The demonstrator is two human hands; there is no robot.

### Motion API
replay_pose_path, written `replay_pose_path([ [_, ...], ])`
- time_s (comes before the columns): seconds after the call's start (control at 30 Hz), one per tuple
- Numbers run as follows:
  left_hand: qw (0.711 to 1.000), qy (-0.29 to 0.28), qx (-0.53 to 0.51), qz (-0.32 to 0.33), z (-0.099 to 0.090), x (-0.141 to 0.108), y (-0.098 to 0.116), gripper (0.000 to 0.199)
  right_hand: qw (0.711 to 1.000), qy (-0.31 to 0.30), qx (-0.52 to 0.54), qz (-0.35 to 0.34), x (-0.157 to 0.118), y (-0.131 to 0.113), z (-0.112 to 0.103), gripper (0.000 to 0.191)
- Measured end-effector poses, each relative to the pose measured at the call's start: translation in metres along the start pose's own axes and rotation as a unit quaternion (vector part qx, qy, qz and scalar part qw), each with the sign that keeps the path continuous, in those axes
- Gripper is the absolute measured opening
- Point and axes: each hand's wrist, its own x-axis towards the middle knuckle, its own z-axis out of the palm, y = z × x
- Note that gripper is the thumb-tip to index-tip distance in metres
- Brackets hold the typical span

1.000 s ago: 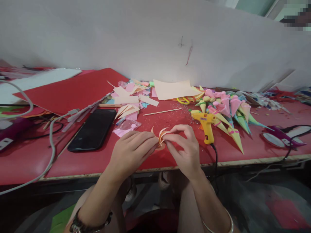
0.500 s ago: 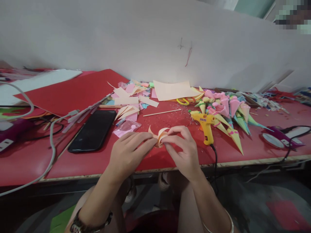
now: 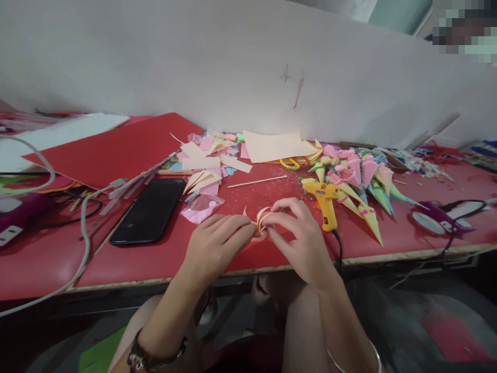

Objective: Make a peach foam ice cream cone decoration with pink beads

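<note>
Between my fingertips is a small curled piece of cream paper (image 3: 262,219), bent into loops with a thin tip sticking up at its left. My left hand (image 3: 220,247) pinches its left side, and my right hand (image 3: 302,239) pinches its right side. Part of the paper is hidden behind the fingers. Both hands are just above the red table top (image 3: 248,264), close to its front edge. A yellow glue gun (image 3: 326,203) lies right of my right hand. Left of my left hand is a black phone (image 3: 149,211).
Cream and pink paper scraps (image 3: 204,163) lie behind my hands, near a thin stick (image 3: 257,182) and yellow-handled scissors (image 3: 290,163). Paper cone flowers (image 3: 359,173) are heaped at the right. A red sheet (image 3: 128,147) and a white cable (image 3: 83,228) occupy the left.
Both hands have shifted slightly right with the paper. The paper has turned, and its loop looks narrower between the fingers. The whole view has moved a little.
</note>
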Motion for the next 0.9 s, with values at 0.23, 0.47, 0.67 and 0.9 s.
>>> replay_pose_path([
  [0.23,1.0,0.006,0.006,0.002,0.001,0.001,-0.003,0.021,0.996,-0.091,-0.016,0.01,0.009,-0.001,-0.009,0.015],
  [0.47,0.999,-0.024,0.018,-0.015,0.01,-0.004,-0.01,0.013,0.99,-0.13,0.014,-0.044,0.02,0.019,-0.004,0.01],
  [0.67,0.996,-0.03,-0.045,-0.075,0.014,-0.004,-0.013,0.014,0.988,-0.144,0.033,-0.054,0.035,0.022,-0.013,0.009],
  [0.9,0.987,0.0,-0.108,-0.122,0.014,-0.003,-0.013,0.009,0.984,-0.164,0.023,-0.064,0.042,0.021,-0.023,0.009],
])
